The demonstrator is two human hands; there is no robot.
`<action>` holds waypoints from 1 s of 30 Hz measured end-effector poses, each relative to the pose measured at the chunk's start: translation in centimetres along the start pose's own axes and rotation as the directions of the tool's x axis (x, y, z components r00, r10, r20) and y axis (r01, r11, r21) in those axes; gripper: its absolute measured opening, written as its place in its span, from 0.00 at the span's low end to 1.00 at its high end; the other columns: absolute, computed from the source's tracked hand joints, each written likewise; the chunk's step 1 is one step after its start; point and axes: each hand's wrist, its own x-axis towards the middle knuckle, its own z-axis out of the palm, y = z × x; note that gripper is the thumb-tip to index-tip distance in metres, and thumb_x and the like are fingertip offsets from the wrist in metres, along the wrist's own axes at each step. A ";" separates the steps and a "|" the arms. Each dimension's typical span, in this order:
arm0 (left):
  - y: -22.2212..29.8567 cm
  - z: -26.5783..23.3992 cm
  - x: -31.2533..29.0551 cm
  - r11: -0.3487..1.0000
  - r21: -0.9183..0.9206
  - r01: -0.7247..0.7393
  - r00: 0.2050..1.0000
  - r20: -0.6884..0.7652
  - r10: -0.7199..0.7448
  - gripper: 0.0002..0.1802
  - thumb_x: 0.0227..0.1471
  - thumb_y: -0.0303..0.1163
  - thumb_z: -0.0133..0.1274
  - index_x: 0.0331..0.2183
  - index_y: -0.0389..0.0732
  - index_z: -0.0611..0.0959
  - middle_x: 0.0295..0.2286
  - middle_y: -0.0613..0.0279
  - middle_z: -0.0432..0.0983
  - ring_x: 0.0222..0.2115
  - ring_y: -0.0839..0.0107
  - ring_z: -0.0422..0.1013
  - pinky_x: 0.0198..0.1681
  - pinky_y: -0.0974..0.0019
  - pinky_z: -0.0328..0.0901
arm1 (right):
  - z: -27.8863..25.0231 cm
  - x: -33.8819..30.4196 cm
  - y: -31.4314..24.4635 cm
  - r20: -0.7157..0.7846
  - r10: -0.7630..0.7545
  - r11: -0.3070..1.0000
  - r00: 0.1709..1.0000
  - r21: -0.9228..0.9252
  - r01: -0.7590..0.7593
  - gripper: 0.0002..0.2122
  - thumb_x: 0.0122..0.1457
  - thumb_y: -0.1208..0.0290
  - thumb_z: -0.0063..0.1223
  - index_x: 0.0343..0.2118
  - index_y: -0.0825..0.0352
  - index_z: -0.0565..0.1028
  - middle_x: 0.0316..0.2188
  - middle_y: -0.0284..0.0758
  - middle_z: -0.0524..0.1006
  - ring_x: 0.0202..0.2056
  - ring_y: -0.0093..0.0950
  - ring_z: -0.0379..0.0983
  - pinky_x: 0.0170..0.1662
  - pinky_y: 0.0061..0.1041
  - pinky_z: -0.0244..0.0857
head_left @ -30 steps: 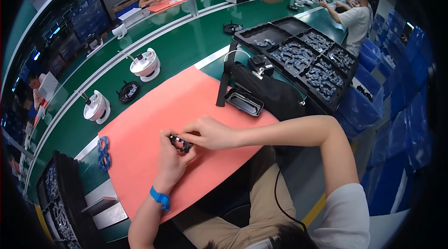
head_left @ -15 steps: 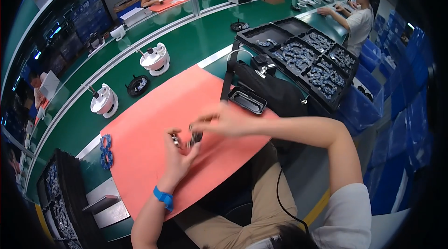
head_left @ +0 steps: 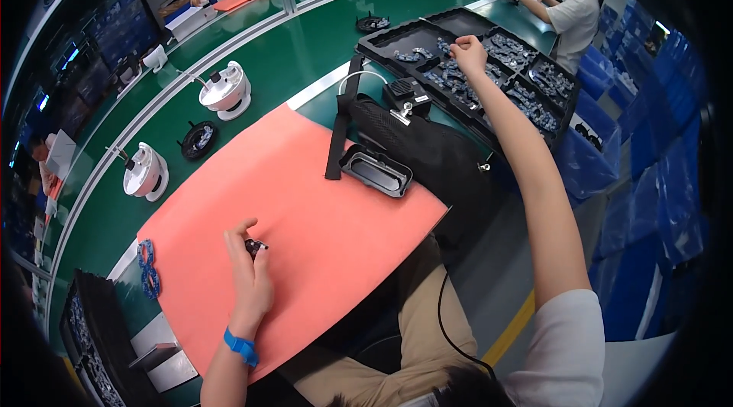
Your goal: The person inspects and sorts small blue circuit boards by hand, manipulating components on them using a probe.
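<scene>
Over the orange-pink mat [head_left: 328, 254], my left hand [head_left: 250, 281] is closed round a small dark part with shiny metal spots [head_left: 256, 247], held between thumb and fingers; its exact kind is too small to make out. My right arm is stretched far to the right. Above the black compartment tray [head_left: 489, 140], my right hand [head_left: 469, 56] pinches a small blue-grey piece [head_left: 443, 46] at the fingertips. Beneath and around that hand, several blue-and-silver curved parts [head_left: 527, 105] fill the tray's compartments.
A black oblong dish [head_left: 376, 170] sits at the mat's right edge beside a black bag [head_left: 427, 140]. Blue ring-shaped parts [head_left: 149, 269] lie at its left. White rounded housings [head_left: 226, 92] and a black ring [head_left: 199, 140] stand on the green bench. A co-worker [head_left: 576, 17] works beyond the tray.
My right hand has left my left hand and reached out to the tray at the far right, where it now pinches a small piece. My left hand keeps its dark part. The view has shifted.
</scene>
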 end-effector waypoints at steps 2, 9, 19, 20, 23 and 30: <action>-0.3 -0.4 -0.1 0.999 -0.014 0.036 0.999 0.016 -0.036 0.21 0.44 0.23 0.38 0.44 0.33 0.65 0.33 0.55 0.55 0.32 0.68 0.56 0.40 0.68 0.55 | 0.9 0.6 0.4 0.005 -0.012 1.000 1.000 -0.011 0.012 0.08 0.46 0.76 0.58 0.29 0.69 0.72 0.23 0.35 0.77 0.24 0.22 0.76 0.29 0.20 0.69; -2.4 -0.9 -0.3 1.000 0.021 -0.012 1.000 -0.004 0.012 0.21 0.44 0.16 0.33 0.44 0.33 0.67 0.35 0.53 0.58 0.35 0.66 0.60 0.42 0.66 0.58 | 2.5 0.0 1.0 0.127 -0.237 0.789 0.963 -0.553 0.268 0.08 0.45 0.69 0.59 0.30 0.61 0.75 0.28 0.33 0.77 0.34 0.34 0.72 0.40 0.32 0.65; -4.2 -1.0 -0.4 0.871 -0.491 0.034 0.999 -0.017 -0.049 0.20 0.50 0.15 0.44 0.45 0.37 0.64 0.39 0.62 0.60 0.41 0.74 0.62 0.44 0.72 0.63 | 6.6 -14.0 -12.8 0.490 -0.537 0.843 0.687 0.326 0.427 0.08 0.51 0.68 0.51 0.30 0.67 0.76 0.26 0.37 0.77 0.27 0.25 0.74 0.33 0.24 0.67; -4.2 -1.1 -0.5 0.868 -0.496 0.032 0.999 -0.012 -0.044 0.20 0.50 0.15 0.44 0.45 0.37 0.64 0.39 0.62 0.60 0.41 0.74 0.62 0.44 0.72 0.63 | 7.2 -16.7 -14.0 0.616 -0.536 0.844 0.578 0.415 0.340 0.08 0.53 0.70 0.52 0.32 0.68 0.75 0.25 0.34 0.75 0.28 0.21 0.72 0.34 0.21 0.66; -4.5 -1.7 -0.6 0.823 -0.566 0.042 0.998 -0.020 -0.065 0.20 0.48 0.13 0.45 0.43 0.38 0.65 0.39 0.62 0.60 0.40 0.75 0.62 0.42 0.73 0.64 | 4.6 -25.1 -19.7 0.787 -0.615 0.755 0.055 0.567 0.328 0.10 0.53 0.69 0.52 0.36 0.68 0.73 0.30 0.34 0.77 0.33 0.23 0.74 0.37 0.22 0.66; -3.7 -2.7 -0.9 0.800 -0.597 0.049 0.996 0.089 0.005 0.20 0.47 0.13 0.47 0.42 0.38 0.64 0.38 0.60 0.62 0.38 0.74 0.65 0.42 0.73 0.65 | 3.7 -31.4 -21.1 0.782 -0.622 0.773 -0.029 0.619 0.139 0.06 0.50 0.74 0.54 0.29 0.71 0.74 0.25 0.37 0.77 0.28 0.25 0.75 0.33 0.22 0.69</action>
